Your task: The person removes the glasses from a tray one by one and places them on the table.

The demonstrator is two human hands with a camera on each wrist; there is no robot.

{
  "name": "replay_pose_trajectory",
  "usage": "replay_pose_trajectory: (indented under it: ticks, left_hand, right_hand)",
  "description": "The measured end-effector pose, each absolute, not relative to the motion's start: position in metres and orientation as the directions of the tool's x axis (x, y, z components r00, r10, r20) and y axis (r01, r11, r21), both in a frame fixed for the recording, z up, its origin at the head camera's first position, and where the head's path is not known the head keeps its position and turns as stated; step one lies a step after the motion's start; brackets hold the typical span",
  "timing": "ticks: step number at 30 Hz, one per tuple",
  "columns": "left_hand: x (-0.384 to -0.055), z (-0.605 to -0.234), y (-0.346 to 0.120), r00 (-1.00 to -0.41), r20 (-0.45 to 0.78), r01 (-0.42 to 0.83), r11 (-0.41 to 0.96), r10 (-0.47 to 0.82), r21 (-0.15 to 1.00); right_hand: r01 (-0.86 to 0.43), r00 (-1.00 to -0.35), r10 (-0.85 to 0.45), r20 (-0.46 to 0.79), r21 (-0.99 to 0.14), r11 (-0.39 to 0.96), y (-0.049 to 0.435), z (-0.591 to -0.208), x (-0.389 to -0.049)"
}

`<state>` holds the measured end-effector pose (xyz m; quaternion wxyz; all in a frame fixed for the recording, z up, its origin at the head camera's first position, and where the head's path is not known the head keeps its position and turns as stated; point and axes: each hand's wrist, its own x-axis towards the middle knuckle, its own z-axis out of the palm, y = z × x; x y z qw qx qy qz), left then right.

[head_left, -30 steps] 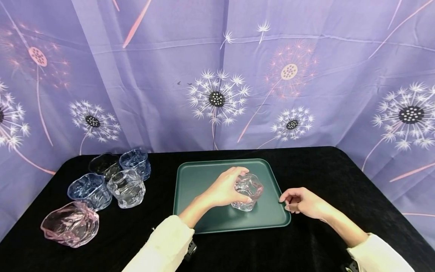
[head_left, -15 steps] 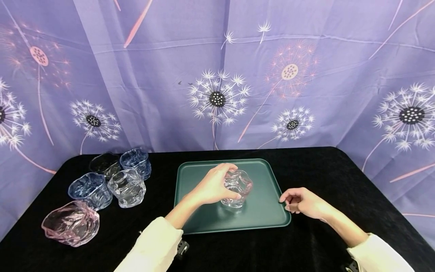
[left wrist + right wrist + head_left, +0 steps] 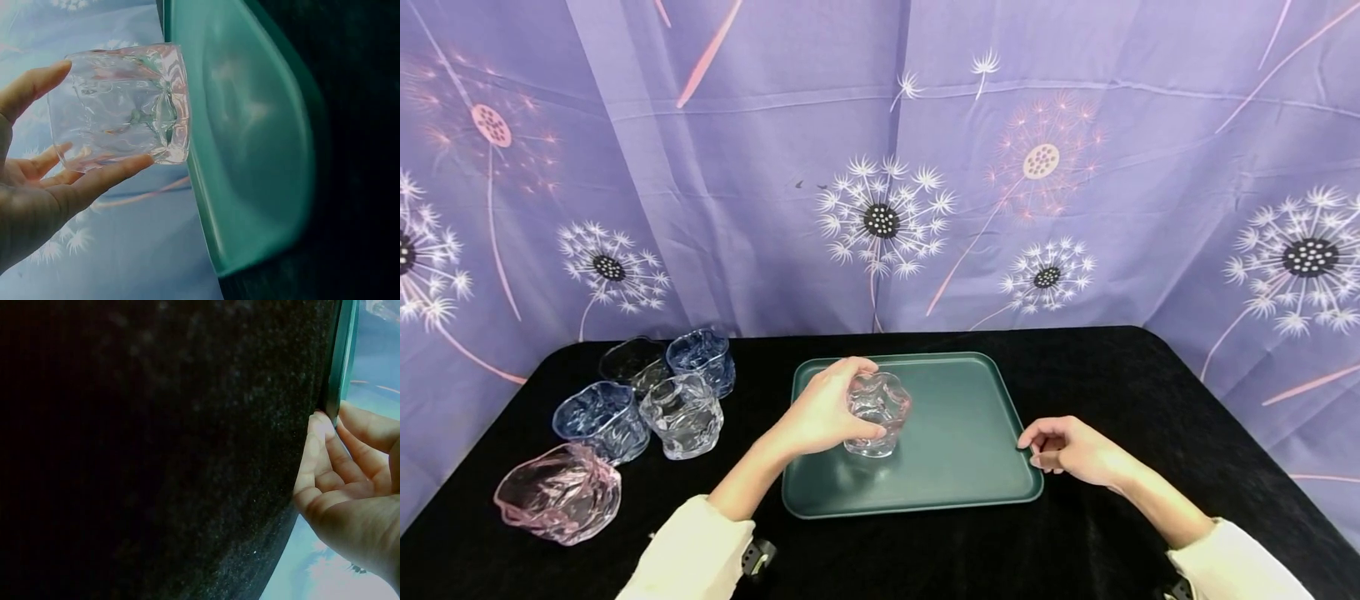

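Over the left half of the green tray (image 3: 962, 454), my left hand (image 3: 822, 410) grips a clear, faintly pink drinking glass (image 3: 878, 414) by its side, thumb and fingers spread around it. In the left wrist view, a gap shows between the base of that glass (image 3: 119, 109) and the tray surface (image 3: 256, 156). At the tray's right edge, my right hand (image 3: 1075, 450) has curled fingers and pinches the rim near the front corner. The right wrist view shows those fingertips (image 3: 320, 425) against the end of the green rim (image 3: 340, 362).
Left of the tray stand a pink glass (image 3: 559, 496), two blue glasses (image 3: 601, 421) and two clear glasses (image 3: 683, 417), grouped close together. All rest on a black cloth (image 3: 1120, 375). Behind the table hangs a purple dandelion-print curtain (image 3: 760, 208).
My left hand has carried the drinking glass leftward across the tray, from its right half to its left half. The right hand has stayed at the tray's edge.
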<state>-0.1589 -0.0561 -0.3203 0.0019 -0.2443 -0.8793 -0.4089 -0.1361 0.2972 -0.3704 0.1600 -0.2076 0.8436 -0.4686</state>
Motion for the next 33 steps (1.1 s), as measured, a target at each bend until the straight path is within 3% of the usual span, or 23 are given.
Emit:
replay_pose_trajectory:
  ticks: [33]
  left_hand:
    - [-0.133, -0.321, -0.16, -0.924, 0.241, 0.382, 0.659, 0.298, 0.648]
  right_hand:
    - [-0.222, -0.854, -0.517, -0.052, -0.863, 0.454, 0.298, -0.372, -0.137]
